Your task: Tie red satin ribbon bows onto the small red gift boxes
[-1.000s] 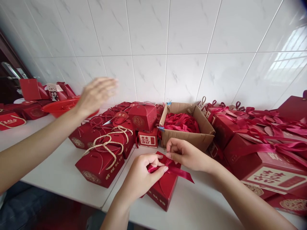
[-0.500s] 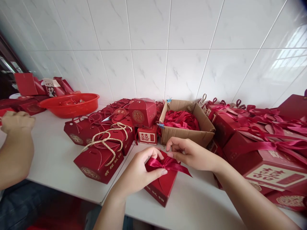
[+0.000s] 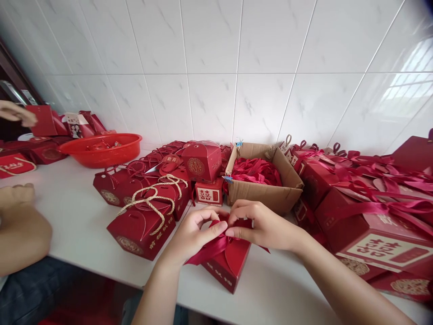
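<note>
A small red gift box [image 3: 227, 266] with gold lettering on its side rests on the white table in front of me. Across its top lies a dark pink ribbon [image 3: 210, 251], one tail hanging toward the left and another showing at the right. My left hand [image 3: 203, 232] pinches the ribbon between thumb and fingers above the lid. Close against it, my right hand [image 3: 259, 225] also pinches the ribbon, thumb and forefinger together. The fingertips of both hands nearly meet and hide the ribbon's middle.
A cardboard box [image 3: 267, 196] of loose ribbons stands behind my hands. Rope-handled red boxes [image 3: 144, 230] sit at left, ribboned boxes [image 3: 382, 225] are piled at right. A red basin [image 3: 101, 155] stands farther left, near a co-worker's arm [image 3: 23, 230] and hand [image 3: 16, 113].
My hands have come together over the lid, the right one moving left onto the ribbon. A ribbon tail now extends left. The co-worker's hands have shifted, one now reaching toward the back boxes.
</note>
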A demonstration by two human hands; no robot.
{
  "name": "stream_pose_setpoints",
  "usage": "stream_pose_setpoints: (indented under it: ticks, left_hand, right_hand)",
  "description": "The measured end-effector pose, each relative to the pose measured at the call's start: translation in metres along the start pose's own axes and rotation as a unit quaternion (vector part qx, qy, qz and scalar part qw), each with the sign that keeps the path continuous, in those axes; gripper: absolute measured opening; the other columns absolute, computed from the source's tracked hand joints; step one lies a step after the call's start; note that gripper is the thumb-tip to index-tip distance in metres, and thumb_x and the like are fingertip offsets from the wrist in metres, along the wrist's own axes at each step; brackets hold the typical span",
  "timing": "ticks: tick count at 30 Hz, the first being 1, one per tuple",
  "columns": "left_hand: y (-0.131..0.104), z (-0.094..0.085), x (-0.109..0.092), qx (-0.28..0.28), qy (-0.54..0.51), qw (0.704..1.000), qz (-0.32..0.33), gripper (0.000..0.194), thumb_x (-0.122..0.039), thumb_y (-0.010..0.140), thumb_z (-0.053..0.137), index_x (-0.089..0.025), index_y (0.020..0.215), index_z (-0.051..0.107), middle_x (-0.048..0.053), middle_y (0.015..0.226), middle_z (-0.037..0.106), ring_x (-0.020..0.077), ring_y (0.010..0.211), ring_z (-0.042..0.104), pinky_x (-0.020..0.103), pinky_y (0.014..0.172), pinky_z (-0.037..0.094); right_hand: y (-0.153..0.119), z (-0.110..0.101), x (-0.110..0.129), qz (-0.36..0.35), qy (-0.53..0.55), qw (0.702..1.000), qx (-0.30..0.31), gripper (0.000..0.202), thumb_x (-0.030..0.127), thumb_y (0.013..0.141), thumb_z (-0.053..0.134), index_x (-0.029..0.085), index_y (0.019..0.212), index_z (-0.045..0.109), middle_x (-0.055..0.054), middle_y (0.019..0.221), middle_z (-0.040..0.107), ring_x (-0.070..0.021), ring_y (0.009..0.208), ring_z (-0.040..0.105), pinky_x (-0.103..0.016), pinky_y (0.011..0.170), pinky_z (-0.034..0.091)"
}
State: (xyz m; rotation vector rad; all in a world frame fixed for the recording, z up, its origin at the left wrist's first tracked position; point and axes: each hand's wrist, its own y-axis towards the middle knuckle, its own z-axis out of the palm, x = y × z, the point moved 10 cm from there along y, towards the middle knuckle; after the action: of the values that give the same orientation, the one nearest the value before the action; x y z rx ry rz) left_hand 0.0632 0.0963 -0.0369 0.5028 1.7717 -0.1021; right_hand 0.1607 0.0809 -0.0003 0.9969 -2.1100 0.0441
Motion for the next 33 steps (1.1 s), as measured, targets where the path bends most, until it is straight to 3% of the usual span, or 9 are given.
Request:
stream_pose_setpoints:
  ticks: [4, 8, 13, 16, 22, 33]
  left_hand:
    - [-0.002, 0.004, 0.001, 0.012, -0.058, 0.998, -0.012, 0.032, -0.044, 0.083, 0.06, -0.018, 0.065, 0.059, 0.009, 0.113, 0.066, 0.0251, 0.108, 0.06, 0.035, 0.094, 0.044]
    - [-0.003, 0.005, 0.003, 0.004, -0.051, 0.998, -0.029, 0.037, -0.051, 0.083, 0.057, -0.019, 0.063, 0.057, 0.007, 0.114, 0.065, 0.0241, 0.11, 0.057, 0.033, 0.096, 0.044]
    - [-0.004, 0.009, 0.003, 0.012, -0.076, 0.996, -0.034, 0.039, -0.046, 0.086, 0.055, -0.019, 0.059, 0.045, 0.005, 0.108, 0.066, 0.0201, 0.101, 0.06, 0.026, 0.085, 0.045]
    - [-0.004, 0.006, 0.003, -0.009, -0.074, 0.997, -0.032, 0.035, -0.042, 0.085, 0.056, -0.019, 0.061, 0.048, 0.004, 0.104, 0.066, 0.0199, 0.099, 0.06, 0.027, 0.084, 0.046]
    - [-0.001, -0.002, 0.006, -0.067, -0.062, 0.995, -0.033, 0.027, -0.033, 0.08, 0.062, -0.018, 0.058, 0.059, 0.007, 0.104, 0.064, 0.023, 0.106, 0.058, 0.032, 0.099, 0.04]
    - [-0.001, -0.001, 0.011, -0.082, -0.094, 0.991, -0.043, 0.03, -0.032, 0.078, 0.062, -0.016, 0.054, 0.053, 0.002, 0.089, 0.051, 0.0162, 0.09, 0.052, 0.026, 0.087, 0.038]
  right_hand:
    - [0.003, 0.005, 0.002, -0.018, 0.014, 1.0, -0.017, 0.014, 0.031, 0.085, 0.065, 0.017, 0.082, 0.068, -0.003, 0.082, 0.062, -0.0139, 0.075, 0.057, -0.025, 0.069, 0.046]
    - [0.003, 0.006, 0.001, -0.02, 0.022, 0.999, -0.029, 0.017, 0.033, 0.083, 0.068, 0.017, 0.077, 0.068, -0.003, 0.08, 0.063, -0.0141, 0.073, 0.057, -0.025, 0.067, 0.045]
    - [0.003, 0.009, -0.003, -0.005, 0.011, 1.0, -0.025, 0.014, 0.03, 0.08, 0.07, 0.017, 0.076, 0.067, -0.002, 0.079, 0.063, -0.0132, 0.072, 0.056, -0.024, 0.066, 0.044]
    - [0.002, 0.01, -0.005, 0.008, 0.014, 1.0, -0.027, 0.01, 0.024, 0.08, 0.068, 0.018, 0.075, 0.063, -0.001, 0.081, 0.062, -0.0125, 0.072, 0.057, -0.024, 0.067, 0.044]
    - [0.001, 0.016, -0.005, 0.022, 0.039, 0.999, -0.028, 0.012, 0.016, 0.075, 0.064, 0.018, 0.069, 0.054, 0.001, 0.076, 0.061, -0.0122, 0.068, 0.054, -0.023, 0.065, 0.044]
    - [0.002, 0.022, -0.014, 0.063, 0.045, 0.997, -0.022, 0.014, 0.012, 0.069, 0.06, 0.018, 0.066, 0.047, 0.003, 0.07, 0.057, -0.0103, 0.063, 0.048, -0.022, 0.059, 0.039]
